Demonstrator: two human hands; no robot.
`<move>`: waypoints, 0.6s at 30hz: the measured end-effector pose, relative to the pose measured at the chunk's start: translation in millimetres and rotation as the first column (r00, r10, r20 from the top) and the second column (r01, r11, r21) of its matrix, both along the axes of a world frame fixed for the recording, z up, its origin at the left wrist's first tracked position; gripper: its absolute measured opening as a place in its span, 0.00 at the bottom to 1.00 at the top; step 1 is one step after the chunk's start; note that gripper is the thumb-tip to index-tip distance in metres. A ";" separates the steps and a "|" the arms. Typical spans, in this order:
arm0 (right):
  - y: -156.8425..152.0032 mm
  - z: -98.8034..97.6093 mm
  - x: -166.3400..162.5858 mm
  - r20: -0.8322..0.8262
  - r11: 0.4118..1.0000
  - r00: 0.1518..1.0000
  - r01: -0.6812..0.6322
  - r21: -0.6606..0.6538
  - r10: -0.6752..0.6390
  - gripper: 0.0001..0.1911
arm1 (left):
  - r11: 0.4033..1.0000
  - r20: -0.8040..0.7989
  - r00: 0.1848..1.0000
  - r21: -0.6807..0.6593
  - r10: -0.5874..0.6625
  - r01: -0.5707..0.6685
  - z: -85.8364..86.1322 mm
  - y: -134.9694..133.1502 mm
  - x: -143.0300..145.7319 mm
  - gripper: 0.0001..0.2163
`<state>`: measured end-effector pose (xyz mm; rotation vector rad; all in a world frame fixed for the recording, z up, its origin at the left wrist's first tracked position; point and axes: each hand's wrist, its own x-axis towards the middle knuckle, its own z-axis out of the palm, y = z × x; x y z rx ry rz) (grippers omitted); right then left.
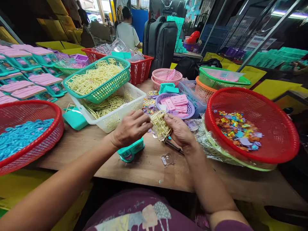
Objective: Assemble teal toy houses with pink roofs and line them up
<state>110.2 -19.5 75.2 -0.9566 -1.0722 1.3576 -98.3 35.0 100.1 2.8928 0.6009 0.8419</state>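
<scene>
My right hand [179, 131] grips a cream-coloured moulded plastic frame [160, 125] between thumb and fingers, above the table. My left hand [132, 128] is closed, its fingertips curled at the frame's left edge; whatever they pinch is hidden. Below my left hand sits a teal plastic case [131, 150]. A small clear plastic piece [167, 159] lies on the wood nearby. Under my right hand a dark, slim tool [174, 147] rests partly covered. More cream frames fill a teal basket [122, 78], which stands tilted on a white basket [120, 118] of similar pieces.
Red baskets flank me, one with blue pieces [26, 136], one with mixed small parts [240, 131]. A purple basket [190, 110] holds pink parts. Pink-and-teal cases [36, 81] are stacked at left. Behind are a red crate [141, 69], dark backpacks [166, 41] and a person [127, 33].
</scene>
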 end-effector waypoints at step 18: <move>-19.1 -63.9 -7.8 0.945 0.897 0.318 -0.392 0.203 -0.075 0.07 | 0.812 -0.645 0.740 -0.320 0.191 -0.488 -67.3 82.5 63.3 0.11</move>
